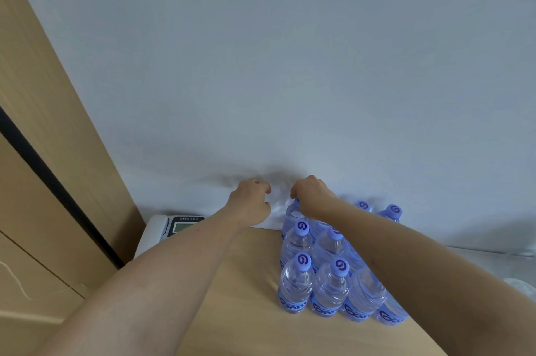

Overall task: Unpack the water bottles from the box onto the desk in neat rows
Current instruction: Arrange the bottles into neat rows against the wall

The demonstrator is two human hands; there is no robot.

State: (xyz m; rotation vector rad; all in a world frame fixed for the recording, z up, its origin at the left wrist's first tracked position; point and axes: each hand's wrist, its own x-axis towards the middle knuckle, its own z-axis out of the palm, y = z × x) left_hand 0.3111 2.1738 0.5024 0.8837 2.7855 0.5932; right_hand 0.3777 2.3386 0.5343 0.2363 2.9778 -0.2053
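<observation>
Desk: light wood top, running from centre to 6 o'clock of the view; its far edge meets a pale wall.
Water bottles: clear plastic, purple caps, blue labels; upright and packed touching in rows on the desk at about 4 o'clock from centre. The near row shows four bottles. Rows behind are partly hidden by the right forearm, so no full count is possible.
Right hand: at the far end of the block, 12 o'clock from the near row; fingers curled down over the top of a back-row bottle, touching it. Whether it truly grips cannot be told.
Left hand: just beside the right hand at its 9 o'clock, loosely fisted, fingers curled in; nothing visible in it.
Box: not seen.
Telephone: white desk set with a small screen, on the desk's far edge, 9 o'clock from the left hand, partly behind the left forearm.
Cabinet: tan panels at 9 o'clock of the view.
</observation>
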